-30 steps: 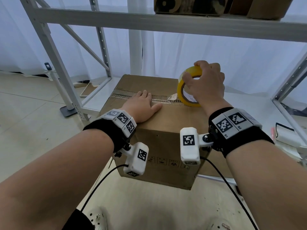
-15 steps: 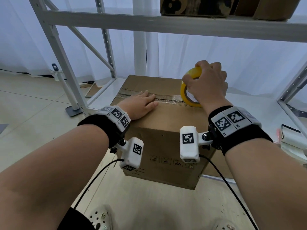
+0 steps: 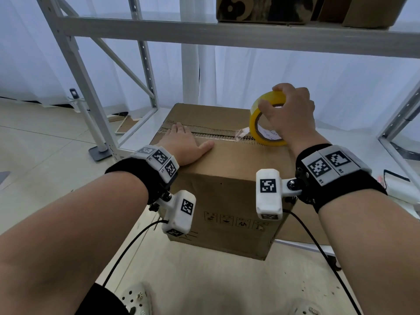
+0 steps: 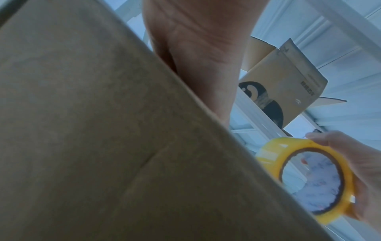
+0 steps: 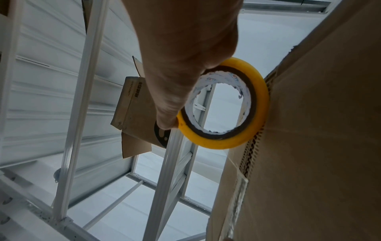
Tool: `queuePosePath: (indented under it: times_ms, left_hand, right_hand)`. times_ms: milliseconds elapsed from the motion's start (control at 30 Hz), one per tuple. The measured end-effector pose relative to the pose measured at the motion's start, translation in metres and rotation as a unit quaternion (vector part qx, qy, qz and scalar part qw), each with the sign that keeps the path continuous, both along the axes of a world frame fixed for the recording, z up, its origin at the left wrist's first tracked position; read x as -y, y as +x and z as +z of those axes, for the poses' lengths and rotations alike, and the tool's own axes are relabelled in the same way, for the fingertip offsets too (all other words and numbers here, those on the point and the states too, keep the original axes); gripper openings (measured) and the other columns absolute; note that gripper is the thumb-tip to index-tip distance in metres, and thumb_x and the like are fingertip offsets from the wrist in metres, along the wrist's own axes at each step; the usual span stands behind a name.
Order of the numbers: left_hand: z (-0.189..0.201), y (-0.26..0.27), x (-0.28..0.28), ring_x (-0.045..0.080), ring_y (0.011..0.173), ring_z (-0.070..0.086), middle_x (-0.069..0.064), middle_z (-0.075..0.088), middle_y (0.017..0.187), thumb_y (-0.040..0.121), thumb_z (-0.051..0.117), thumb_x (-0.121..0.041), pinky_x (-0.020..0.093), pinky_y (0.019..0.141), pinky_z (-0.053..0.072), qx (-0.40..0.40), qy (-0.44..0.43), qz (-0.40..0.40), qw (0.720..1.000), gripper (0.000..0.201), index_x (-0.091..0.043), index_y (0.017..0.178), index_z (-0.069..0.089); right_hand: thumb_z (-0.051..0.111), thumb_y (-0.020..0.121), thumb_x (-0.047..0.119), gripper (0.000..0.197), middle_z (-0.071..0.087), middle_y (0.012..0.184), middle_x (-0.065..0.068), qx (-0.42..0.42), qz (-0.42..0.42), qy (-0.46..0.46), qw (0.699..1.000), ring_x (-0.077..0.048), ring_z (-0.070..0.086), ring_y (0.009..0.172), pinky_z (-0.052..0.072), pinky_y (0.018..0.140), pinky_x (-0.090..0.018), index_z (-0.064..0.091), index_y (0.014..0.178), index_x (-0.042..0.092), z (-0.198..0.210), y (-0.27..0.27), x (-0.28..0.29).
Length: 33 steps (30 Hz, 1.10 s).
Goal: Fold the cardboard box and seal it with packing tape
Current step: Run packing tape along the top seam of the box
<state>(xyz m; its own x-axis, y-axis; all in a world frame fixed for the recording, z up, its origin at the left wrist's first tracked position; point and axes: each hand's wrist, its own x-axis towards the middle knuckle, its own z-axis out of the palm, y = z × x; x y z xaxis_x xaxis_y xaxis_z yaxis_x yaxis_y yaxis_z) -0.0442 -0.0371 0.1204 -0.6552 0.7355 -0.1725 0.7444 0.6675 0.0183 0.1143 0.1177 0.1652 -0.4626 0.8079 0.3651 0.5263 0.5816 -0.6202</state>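
- Your left hand [image 3: 184,145] lies flat, fingers straight, on the brown cardboard box [image 3: 229,185] at the left end of its top seam; press there so the clear tape strip [image 3: 218,138] stays stuck.
- Your right hand [image 3: 289,114] grips the yellow roll of packing tape [image 3: 258,123], standing on edge on the seam near the box's right edge.
- Pull the roll along the seam, low and taut, past the right edge.
- The box sits on the white metal shelf [image 3: 354,151], its near corner overhanging; don't push it off.

Place: it is looking like a storeroom or packing area.
Shelving: a white metal rack [image 3: 95,105] with punched uprights is standing on a pale tiled floor [image 3: 34,144].
Stock: cardboard boxes [image 3: 261,7] are sitting on the upper shelf.
Background: white curtains [image 3: 295,87] are hanging behind.
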Motion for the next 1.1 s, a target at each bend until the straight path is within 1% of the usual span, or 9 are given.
queuePosePath:
  times_ms: [233,333,400,533,667,800,933,1000,1100]
  left_hand:
    - [0.006,0.052,-0.036,0.026,0.146,-0.001,0.016,-0.002,0.158,0.090,0.018,-0.069,0.036,0.118,0.003,0.030,-0.001,-0.130,0.991,0.090,-0.004,0.150,0.003]
    - [0.008,0.059,-0.049,0.023,0.146,-0.001,0.014,-0.002,0.158,0.092,0.019,-0.066,0.034,0.118,0.002,0.036,0.010,-0.154,0.987,0.086,-0.005,0.151,0.003]
    - [0.008,0.055,-0.048,0.020,0.147,0.000,0.010,0.000,0.159,0.094,0.020,-0.063,0.031,0.116,0.002,0.036,0.019,-0.163,0.986,0.081,-0.008,0.151,0.004]
    - [0.010,0.044,-0.042,0.015,0.146,0.007,0.000,0.006,0.159,0.095,0.019,-0.060,0.030,0.116,0.005,0.019,0.017,-0.175,0.984,0.072,-0.018,0.152,0.007]
    - [0.006,0.040,-0.046,0.014,0.146,0.005,-0.005,0.005,0.159,0.094,0.018,-0.063,0.034,0.118,0.005,0.018,0.015,-0.164,0.986,0.071,-0.022,0.152,0.006]
    - [0.001,0.042,-0.051,0.014,0.146,0.004,-0.007,0.003,0.159,0.094,0.019,-0.063,0.038,0.117,0.005,0.019,0.017,-0.150,0.988,0.070,-0.025,0.152,0.005]
    - [0.001,0.041,-0.051,0.013,0.146,0.000,-0.003,-0.001,0.160,0.096,0.019,-0.060,0.035,0.118,0.000,0.025,0.021,-0.160,0.987,0.070,-0.021,0.152,0.003]
    - [0.000,0.040,-0.049,0.013,0.146,-0.001,-0.002,-0.002,0.160,0.096,0.020,-0.058,0.033,0.118,-0.001,0.036,0.026,-0.162,0.986,0.071,-0.020,0.152,0.002]
    - [0.001,0.040,-0.047,0.012,0.146,-0.001,-0.002,-0.002,0.160,0.096,0.022,-0.058,0.032,0.117,-0.001,0.046,0.033,-0.162,0.985,0.071,-0.020,0.152,0.002]
  right_hand:
    - [0.057,0.087,0.048,0.054,0.039,0.136,-0.008,-0.001,0.015,-0.005,1.000,-0.030,0.039,0.124,0.038,0.092,-0.037,0.044,0.135,0.026,0.003,0.005,-0.001]
    - [0.061,0.085,0.049,0.061,0.040,0.136,-0.007,-0.023,0.009,-0.006,1.000,-0.028,0.040,0.125,0.037,0.093,-0.035,0.042,0.136,0.022,0.002,0.009,-0.004]
    - [0.064,0.082,0.051,0.066,0.042,0.136,-0.006,-0.052,0.003,-0.029,0.998,-0.026,0.041,0.125,0.038,0.096,-0.036,0.040,0.135,0.019,0.001,0.012,-0.008]
    - [0.060,0.080,0.058,0.060,0.044,0.132,-0.007,-0.113,-0.002,-0.135,0.984,-0.025,0.046,0.118,0.043,0.099,-0.044,0.044,0.128,0.025,0.002,0.010,-0.013]
    - [0.060,0.075,0.069,0.069,0.047,0.129,-0.004,-0.161,-0.032,-0.186,0.969,-0.021,0.050,0.112,0.044,0.094,-0.037,0.044,0.127,0.026,-0.002,0.007,-0.010]
    - [0.063,0.072,0.070,0.081,0.046,0.130,-0.001,-0.198,-0.056,-0.215,0.955,-0.019,0.049,0.113,0.043,0.090,-0.031,0.039,0.135,0.026,-0.008,0.005,-0.009]
    - [0.068,0.072,0.064,0.079,0.046,0.114,0.003,-0.225,-0.059,-0.240,0.943,-0.016,0.049,0.100,0.040,0.079,-0.027,0.039,0.130,0.019,-0.006,0.005,-0.009]
    - [0.071,0.071,0.060,0.077,0.047,0.117,0.001,-0.229,-0.056,-0.232,0.944,-0.016,0.050,0.101,0.041,0.080,-0.028,0.040,0.128,0.019,-0.005,0.005,-0.008]
    - [0.073,0.068,0.057,0.076,0.048,0.122,-0.002,-0.200,-0.053,-0.179,0.962,-0.020,0.050,0.106,0.045,0.085,-0.032,0.042,0.125,0.018,0.002,0.004,-0.006]
